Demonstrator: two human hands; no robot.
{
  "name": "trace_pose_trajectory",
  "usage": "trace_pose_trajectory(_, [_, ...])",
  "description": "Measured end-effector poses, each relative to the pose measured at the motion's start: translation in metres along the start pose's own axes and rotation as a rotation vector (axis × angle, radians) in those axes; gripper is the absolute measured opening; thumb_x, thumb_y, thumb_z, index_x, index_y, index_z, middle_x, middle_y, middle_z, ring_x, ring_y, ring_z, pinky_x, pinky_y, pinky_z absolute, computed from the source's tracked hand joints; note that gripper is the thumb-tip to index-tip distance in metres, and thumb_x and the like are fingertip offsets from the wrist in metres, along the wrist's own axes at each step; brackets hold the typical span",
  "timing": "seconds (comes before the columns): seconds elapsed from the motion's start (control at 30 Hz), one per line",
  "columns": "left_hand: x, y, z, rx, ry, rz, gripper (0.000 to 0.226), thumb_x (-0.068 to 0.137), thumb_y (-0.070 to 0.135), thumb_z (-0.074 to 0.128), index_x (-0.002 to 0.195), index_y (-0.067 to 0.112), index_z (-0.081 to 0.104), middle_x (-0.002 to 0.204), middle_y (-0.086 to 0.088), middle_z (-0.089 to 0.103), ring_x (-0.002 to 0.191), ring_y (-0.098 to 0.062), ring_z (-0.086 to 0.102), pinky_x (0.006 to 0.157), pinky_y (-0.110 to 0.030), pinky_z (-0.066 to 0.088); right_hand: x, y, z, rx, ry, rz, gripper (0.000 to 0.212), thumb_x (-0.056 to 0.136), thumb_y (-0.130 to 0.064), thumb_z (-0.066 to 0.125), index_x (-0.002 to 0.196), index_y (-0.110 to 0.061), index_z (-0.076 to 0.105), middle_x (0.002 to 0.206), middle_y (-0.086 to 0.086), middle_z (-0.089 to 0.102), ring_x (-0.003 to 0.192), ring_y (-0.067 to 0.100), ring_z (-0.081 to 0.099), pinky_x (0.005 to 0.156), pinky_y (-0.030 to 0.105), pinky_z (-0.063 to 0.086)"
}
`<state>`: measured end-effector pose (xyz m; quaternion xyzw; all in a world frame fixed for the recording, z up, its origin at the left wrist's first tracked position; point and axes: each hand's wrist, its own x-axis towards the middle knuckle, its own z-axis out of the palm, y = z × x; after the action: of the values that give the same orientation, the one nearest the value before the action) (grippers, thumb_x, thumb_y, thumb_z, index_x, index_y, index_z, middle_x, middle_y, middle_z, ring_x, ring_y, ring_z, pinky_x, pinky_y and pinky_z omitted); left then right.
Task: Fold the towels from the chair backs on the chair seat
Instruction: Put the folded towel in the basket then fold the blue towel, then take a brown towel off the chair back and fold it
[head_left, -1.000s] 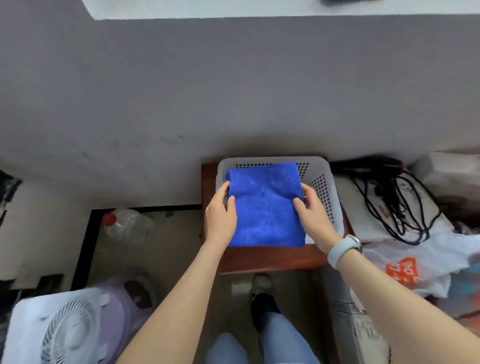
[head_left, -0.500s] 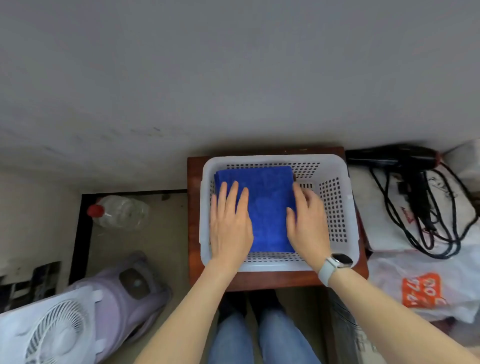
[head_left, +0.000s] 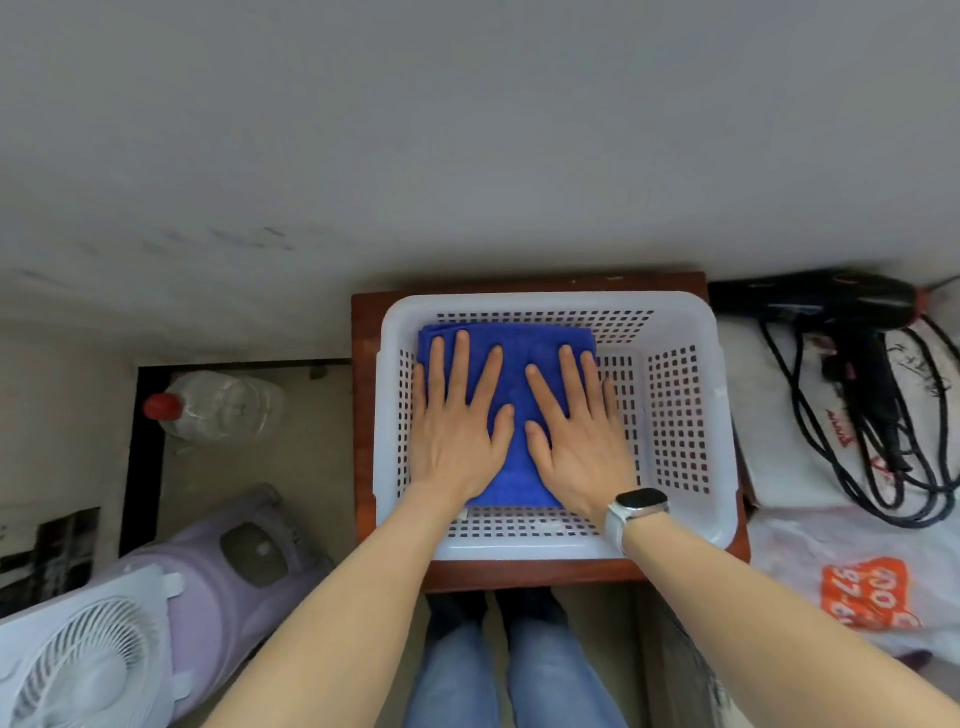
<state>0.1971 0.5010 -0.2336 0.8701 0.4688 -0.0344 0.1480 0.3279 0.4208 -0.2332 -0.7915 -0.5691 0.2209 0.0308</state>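
Because the folded blue towel (head_left: 511, 410) lies flat on the floor of the white basket (head_left: 675, 415), both hands sit on top of it, palms down and fingers straight and spread, pinching nothing. The left hand (head_left: 454, 421) covers its left half and the right hand (head_left: 576, 426) its right half, thumbs nearly meeting over the middle; this looks like pressing the folds flat so they do not spring open. The towel fills the basket's left part, so bare perforated floor lies right of the right hand. The basket rests on a wooden stool (head_left: 519, 574). A hairdryer (head_left: 831, 304) lies well off to the right, a fan (head_left: 88, 670) down to the left.
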Motion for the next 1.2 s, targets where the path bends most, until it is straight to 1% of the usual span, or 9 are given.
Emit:
trace_pose_trajectory(0.13, [0.001,0.002,-0.009,-0.010,-0.069,-0.004,0.063,0.087,0.050,0.009,0.142,0.027,-0.009,0.149,0.000,-0.019,0.138,-0.020,-0.022,0.113,-0.039,-0.013,0.000,-0.003,-0.010,0.054,-0.054,-0.014,0.060,0.085,-0.052,0.009,0.138,-0.035,-0.015,0.147,-0.006,-0.024,0.137,0.018,-0.025,0.113,0.043,-0.006])
trace_pose_trajectory(0.23, [0.000,0.007,-0.027,-0.018,-0.109,-0.011,0.063,0.089,0.048,0.015,0.146,0.026,0.000,0.154,-0.002,-0.012,0.140,-0.021,-0.018,0.114,-0.041,-0.008,-0.002,-0.007,-0.029,0.041,-0.124,-0.033,0.060,0.093,-0.045,0.023,0.145,-0.030,-0.005,0.154,0.000,-0.018,0.139,0.021,-0.023,0.116,0.048,-0.001])
trace_pose_trajectory(0.3, [-0.004,0.011,-0.045,-0.082,-0.105,-0.042,0.059,0.094,0.038,0.033,0.147,0.021,0.013,0.157,-0.005,0.004,0.144,-0.023,-0.003,0.116,-0.040,0.000,-0.004,-0.013,-0.048,0.055,-0.145,-0.017,0.056,0.096,-0.033,0.033,0.147,-0.024,0.013,0.157,0.005,-0.004,0.144,0.025,-0.010,0.117,0.051,0.006])
trace_pose_trajectory(0.4, [-0.016,0.013,-0.077,-0.265,0.000,-0.149,0.051,0.094,0.027,0.041,0.143,0.016,0.028,0.153,-0.006,0.023,0.141,-0.022,0.018,0.114,-0.037,0.016,-0.006,-0.029,-0.079,0.095,-0.067,-0.016,0.044,0.095,-0.025,0.037,0.138,-0.016,0.037,0.152,0.009,0.026,0.142,0.027,0.016,0.114,0.048,0.017])
trace_pose_trajectory(0.5, [-0.042,0.002,-0.108,-0.385,0.096,-0.247,0.047,0.094,0.025,0.043,0.139,0.016,0.034,0.148,-0.004,0.029,0.136,-0.019,0.026,0.109,-0.035,0.024,-0.009,-0.056,-0.106,0.206,-0.008,-0.124,0.040,0.094,-0.019,0.039,0.133,-0.012,0.045,0.138,0.006,0.048,0.130,0.023,0.039,0.108,0.041,0.032])
trace_pose_trajectory(0.6, [-0.082,-0.020,-0.136,-0.382,0.162,-0.351,0.043,0.095,0.026,0.042,0.137,0.016,0.038,0.144,-0.001,0.035,0.133,-0.018,0.030,0.108,-0.035,0.026,-0.019,-0.097,-0.125,0.278,-0.040,-0.235,0.039,0.095,-0.017,0.038,0.132,-0.011,0.046,0.130,0.007,0.055,0.122,0.023,0.047,0.101,0.039,0.041])
trace_pose_trajectory(0.7, [-0.141,-0.049,-0.163,-0.371,0.259,-0.496,0.039,0.094,0.025,0.044,0.132,0.016,0.044,0.137,-0.001,0.045,0.127,-0.019,0.039,0.106,-0.034,0.030,-0.039,-0.151,-0.132,0.272,-0.077,-0.377,0.037,0.095,-0.018,0.036,0.129,-0.011,0.049,0.118,0.008,0.061,0.107,0.025,0.057,0.089,0.038,0.047])
trace_pose_trajectory(0.9, [-0.314,-0.087,-0.182,-0.425,0.492,-0.842,0.036,0.094,0.021,0.045,0.128,0.012,0.049,0.133,-0.007,0.049,0.125,-0.024,0.041,0.105,-0.033,0.029,-0.133,-0.262,-0.106,0.177,-0.206,-0.740,0.033,0.092,-0.017,0.039,0.120,-0.014,0.055,0.121,0.006,0.061,0.113,0.025,0.054,0.090,0.029,0.040])
trace_pose_trajectory(1.2, [-0.646,-0.028,-0.113,-0.490,0.751,-1.343,0.032,0.090,0.018,0.052,0.121,0.009,0.056,0.123,-0.010,0.057,0.116,-0.029,0.051,0.097,-0.031,0.037,-0.401,-0.345,-0.001,0.017,-0.545,-1.126,0.028,0.088,-0.011,0.042,0.109,0.000,0.058,0.110,0.020,0.063,0.101,0.036,0.058,0.084,0.038,0.045])
